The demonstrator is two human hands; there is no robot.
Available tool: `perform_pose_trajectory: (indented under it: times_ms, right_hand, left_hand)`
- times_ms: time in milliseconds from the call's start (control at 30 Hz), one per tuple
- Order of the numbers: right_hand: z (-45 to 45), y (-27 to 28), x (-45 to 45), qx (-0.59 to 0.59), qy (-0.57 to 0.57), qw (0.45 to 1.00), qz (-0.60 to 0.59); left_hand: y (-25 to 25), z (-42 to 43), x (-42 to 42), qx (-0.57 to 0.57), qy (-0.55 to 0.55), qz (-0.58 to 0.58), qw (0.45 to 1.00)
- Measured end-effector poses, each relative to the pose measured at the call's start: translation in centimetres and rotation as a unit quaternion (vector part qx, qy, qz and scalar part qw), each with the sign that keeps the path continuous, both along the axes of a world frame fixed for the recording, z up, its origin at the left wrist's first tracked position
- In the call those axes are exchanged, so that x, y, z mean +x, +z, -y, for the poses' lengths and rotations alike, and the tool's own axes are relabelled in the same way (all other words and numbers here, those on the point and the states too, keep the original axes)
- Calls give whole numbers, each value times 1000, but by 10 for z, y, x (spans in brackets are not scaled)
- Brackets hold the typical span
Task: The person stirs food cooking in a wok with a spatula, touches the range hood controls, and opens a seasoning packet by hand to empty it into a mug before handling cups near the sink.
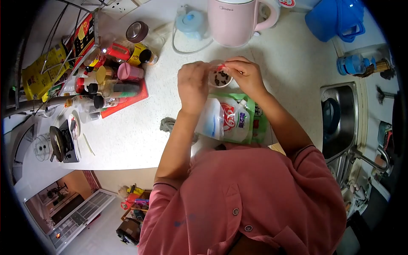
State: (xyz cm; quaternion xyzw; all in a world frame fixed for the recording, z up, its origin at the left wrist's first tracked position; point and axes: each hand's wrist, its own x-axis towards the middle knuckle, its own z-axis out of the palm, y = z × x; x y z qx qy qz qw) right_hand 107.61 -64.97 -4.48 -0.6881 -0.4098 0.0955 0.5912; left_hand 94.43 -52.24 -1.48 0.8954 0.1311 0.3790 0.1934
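Observation:
Both hands meet over a small white cup (221, 83) with dark bits inside, on the white counter. My left hand (193, 83) is closed at the cup's left rim; what its fingers hold, if anything, is hidden. On the other side, my right hand (246, 75) pinches a small red thing (221, 67) above the cup's far rim. Below the cup lie a white and blue pouch (212, 117) with red lettering and a green bag (258, 123). A grey cloth (167, 124) rests beside my left forearm.
A pink kettle (231, 23) and a light blue device (191, 23) stand at the back. Bottles and jars crowd a red tray (127, 101) on the left. At right are a blue bucket (325, 21), a water bottle (352, 65) and the sink (346, 91).

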Motion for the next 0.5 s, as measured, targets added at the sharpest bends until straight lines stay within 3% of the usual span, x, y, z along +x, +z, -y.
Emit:
perform_pose_trajectory:
  times_ms: [167,333,500]
  right_hand:
    - [1,2,2,1,3,997,-74]
    - [0,14,-4,-7,35,982,-184]
    - [-1,3,2,-44,50,994,-92]
  left_hand:
    - [-10,10,-1,-210,37,-5,977]
    - [-21,12,-5,-425,51,-29,903]
    - [-14,15,-5,-399,29,-59,915]
